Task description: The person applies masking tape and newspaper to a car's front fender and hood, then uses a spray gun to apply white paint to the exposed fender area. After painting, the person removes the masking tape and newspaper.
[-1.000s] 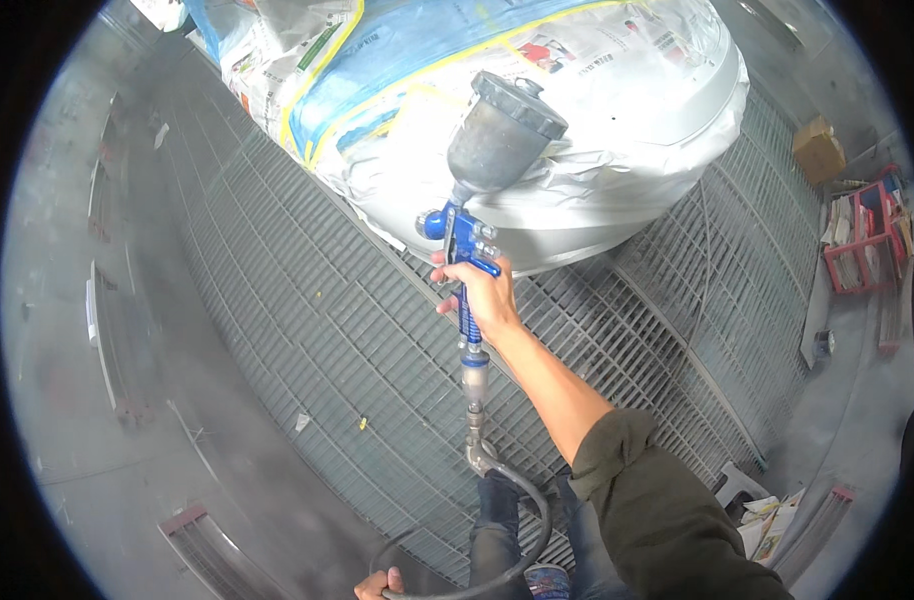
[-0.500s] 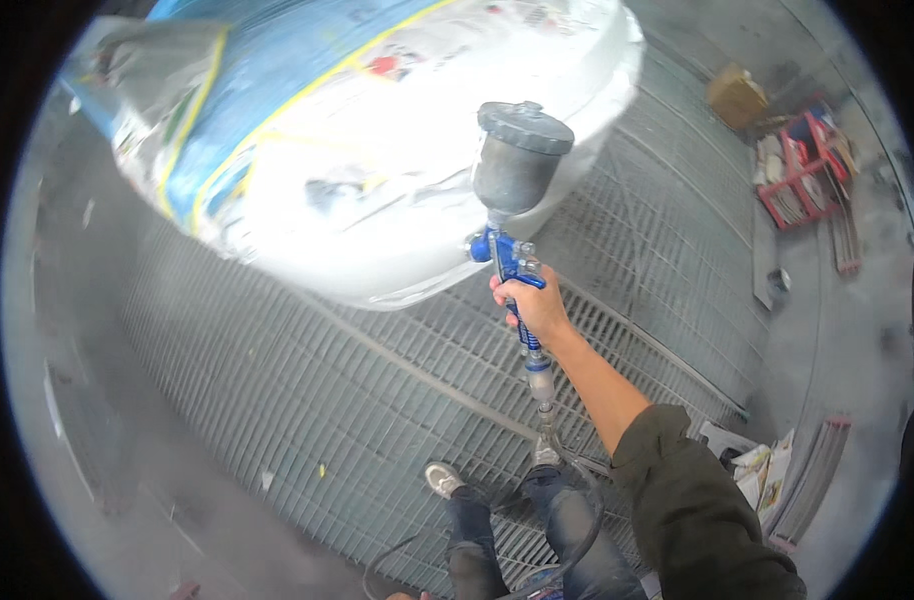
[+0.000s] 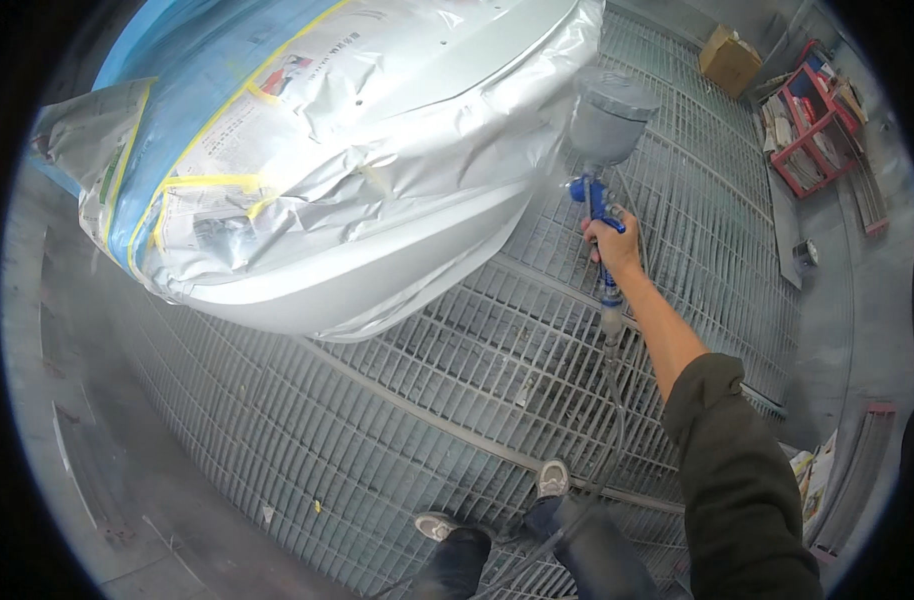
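Note:
My right hand (image 3: 615, 245) is closed around the blue grip of a spray gun (image 3: 599, 200), its finger at the trigger. A grey cup with a lid (image 3: 613, 118) sits on top of the gun. The gun's nozzle points left, toward the rounded end of a car body with a white-silver bumper (image 3: 377, 270), and does not touch it. Silver-coated sheeting, printed paper and yellow tape (image 3: 212, 183) cover the body above the bumper, with blue film (image 3: 192, 100) beyond. An air hose (image 3: 617, 400) hangs from the gun's handle down toward my legs. My left hand is out of view.
Metal floor grating (image 3: 377, 430) lies under my shoes (image 3: 552, 478). At the far right stand a cardboard box (image 3: 729, 60) and a red rack (image 3: 812, 130) holding papers. A can (image 3: 805, 255) is near the wall; long strips (image 3: 857, 480) lie at lower right.
My right hand has moved the spray gun right and slightly up, past the bumper's right end. The view has shifted, and the covered body now looks sharper. A sliver of hand at the lower edge is gone.

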The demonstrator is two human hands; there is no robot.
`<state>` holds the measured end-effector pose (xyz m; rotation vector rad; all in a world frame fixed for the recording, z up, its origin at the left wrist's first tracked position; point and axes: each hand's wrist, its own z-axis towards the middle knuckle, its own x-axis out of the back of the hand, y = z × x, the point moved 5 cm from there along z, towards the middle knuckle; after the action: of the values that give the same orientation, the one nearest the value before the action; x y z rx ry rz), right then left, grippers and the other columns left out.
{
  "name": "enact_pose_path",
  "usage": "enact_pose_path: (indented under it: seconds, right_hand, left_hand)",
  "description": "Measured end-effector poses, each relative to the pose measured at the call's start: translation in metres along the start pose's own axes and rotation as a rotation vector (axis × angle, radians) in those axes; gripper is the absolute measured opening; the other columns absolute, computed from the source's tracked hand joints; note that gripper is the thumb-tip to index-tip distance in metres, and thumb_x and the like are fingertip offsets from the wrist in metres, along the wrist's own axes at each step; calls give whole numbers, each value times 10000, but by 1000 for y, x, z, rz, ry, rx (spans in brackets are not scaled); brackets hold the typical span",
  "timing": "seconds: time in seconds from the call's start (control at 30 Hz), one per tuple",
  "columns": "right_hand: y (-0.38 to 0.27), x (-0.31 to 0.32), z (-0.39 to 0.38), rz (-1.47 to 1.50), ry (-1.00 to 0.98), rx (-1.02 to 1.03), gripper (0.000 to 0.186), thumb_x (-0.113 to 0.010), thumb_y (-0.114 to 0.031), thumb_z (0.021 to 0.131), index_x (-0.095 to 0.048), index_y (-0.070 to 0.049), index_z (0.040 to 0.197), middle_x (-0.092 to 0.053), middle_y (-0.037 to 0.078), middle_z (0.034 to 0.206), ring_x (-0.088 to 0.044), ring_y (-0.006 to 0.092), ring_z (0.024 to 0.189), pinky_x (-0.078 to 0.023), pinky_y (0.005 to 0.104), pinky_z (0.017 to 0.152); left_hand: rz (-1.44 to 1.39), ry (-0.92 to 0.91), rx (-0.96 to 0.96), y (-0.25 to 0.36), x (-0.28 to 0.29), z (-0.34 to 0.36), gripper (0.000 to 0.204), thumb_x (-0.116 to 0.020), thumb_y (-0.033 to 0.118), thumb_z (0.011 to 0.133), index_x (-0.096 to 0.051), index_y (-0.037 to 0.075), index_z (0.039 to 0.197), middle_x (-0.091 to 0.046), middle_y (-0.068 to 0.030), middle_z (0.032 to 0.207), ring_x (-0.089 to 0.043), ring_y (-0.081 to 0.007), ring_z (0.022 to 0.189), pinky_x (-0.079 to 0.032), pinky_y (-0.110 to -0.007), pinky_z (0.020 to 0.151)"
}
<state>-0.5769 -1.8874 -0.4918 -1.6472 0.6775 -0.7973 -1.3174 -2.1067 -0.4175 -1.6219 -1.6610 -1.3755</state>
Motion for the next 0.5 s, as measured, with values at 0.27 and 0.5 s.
enact_pose_path:
  seconds: [0.27, 0.5]
  right_hand:
    - [64, -24, -46, -35, -73, 53, 271, -623, -120, 853, -670, 2, 1091, -557, 2, 709, -497, 94, 629, -426, 309, 596]
    - [15, -147, -195, 234, -242, 90, 177, -598, -83, 834, -577, -56, 1008, -589, -11, 748, -521, 70, 585, -426, 239, 503]
  left_hand:
    - [-253, 383, -42, 3, -17, 52, 356, -692, 153, 903, -518, 0, 632, -461, -125, 483, -409, -164, 465, -343, -379, 447]
    - [-422, 418, 165, -58, -27, 84, 450, -680, 155, 910, -382, 30, 596, -351, 12, 546, -330, -78, 599, -309, -307, 489]
